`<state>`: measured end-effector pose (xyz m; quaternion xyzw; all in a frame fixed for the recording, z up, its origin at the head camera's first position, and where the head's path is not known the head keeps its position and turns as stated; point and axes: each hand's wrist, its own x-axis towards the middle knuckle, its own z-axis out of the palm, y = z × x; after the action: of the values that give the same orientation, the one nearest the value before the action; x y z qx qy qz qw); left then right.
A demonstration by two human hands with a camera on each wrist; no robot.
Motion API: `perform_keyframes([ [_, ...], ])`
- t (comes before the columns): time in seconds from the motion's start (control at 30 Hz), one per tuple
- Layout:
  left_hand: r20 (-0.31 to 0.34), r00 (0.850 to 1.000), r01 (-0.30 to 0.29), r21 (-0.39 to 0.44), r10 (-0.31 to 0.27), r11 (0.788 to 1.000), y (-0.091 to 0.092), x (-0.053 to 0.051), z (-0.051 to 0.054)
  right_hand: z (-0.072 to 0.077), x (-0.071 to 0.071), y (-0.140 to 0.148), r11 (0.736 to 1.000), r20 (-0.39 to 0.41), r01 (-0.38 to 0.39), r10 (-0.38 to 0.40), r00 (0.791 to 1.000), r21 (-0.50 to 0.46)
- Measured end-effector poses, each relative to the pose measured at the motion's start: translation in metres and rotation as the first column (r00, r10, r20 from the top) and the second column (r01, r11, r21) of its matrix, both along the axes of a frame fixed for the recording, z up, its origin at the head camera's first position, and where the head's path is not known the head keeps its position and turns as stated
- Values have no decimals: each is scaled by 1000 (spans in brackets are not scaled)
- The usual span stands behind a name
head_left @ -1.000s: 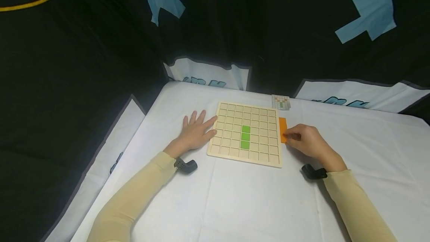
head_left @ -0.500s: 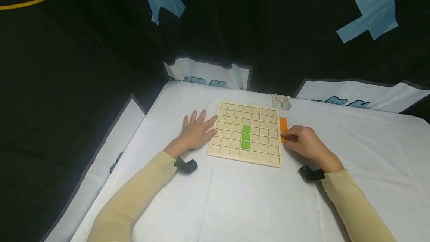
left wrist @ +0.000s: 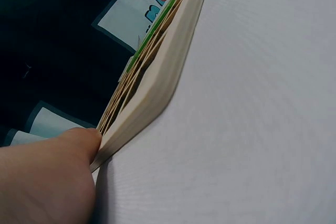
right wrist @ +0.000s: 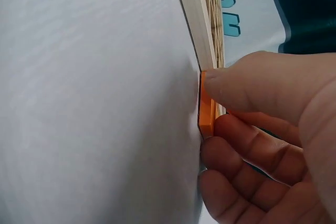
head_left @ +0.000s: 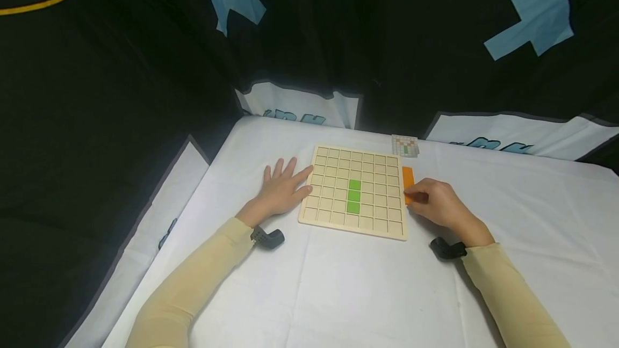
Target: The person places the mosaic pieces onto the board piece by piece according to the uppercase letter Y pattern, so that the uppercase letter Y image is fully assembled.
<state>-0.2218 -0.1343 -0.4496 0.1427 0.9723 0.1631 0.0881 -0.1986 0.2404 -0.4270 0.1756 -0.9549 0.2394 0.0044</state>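
A square wooden grid board (head_left: 333,176) lies flat, with a green strip (head_left: 354,196) spanning three cells in its middle. Fingers spread, my left hand (head_left: 276,192) rests on the cloth with its thumb and index finger touching the board's left edge; the left wrist view has the thumb against that edge. At the board's right side lies an orange strip-shaped tile (head_left: 408,177). My right hand (head_left: 435,200) holds its near end between thumb and curled fingers. The right wrist view places the thumb on the tile (right wrist: 206,103), beside the board's side wall; part of the tile is hidden.
A small card (head_left: 405,146) printed with a coloured grid lies behind the board, near the far table edge. White cloth (head_left: 358,289) covers the table. Dark fabric (head_left: 309,42) with light blue shapes hangs behind and to the left.
My right hand has shifted slightly left along the orange tile, nearer the board, then stayed almost still. The left hand and the board have not visibly moved.
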Motion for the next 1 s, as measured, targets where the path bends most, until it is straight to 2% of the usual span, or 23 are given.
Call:
perform_keyframes([
  [1.0, -1, 1000, 6, -10, -6, 1000, -1, -2, -2, 5, 1, -3, 1000, 78, -8, 6, 997, 26],
])
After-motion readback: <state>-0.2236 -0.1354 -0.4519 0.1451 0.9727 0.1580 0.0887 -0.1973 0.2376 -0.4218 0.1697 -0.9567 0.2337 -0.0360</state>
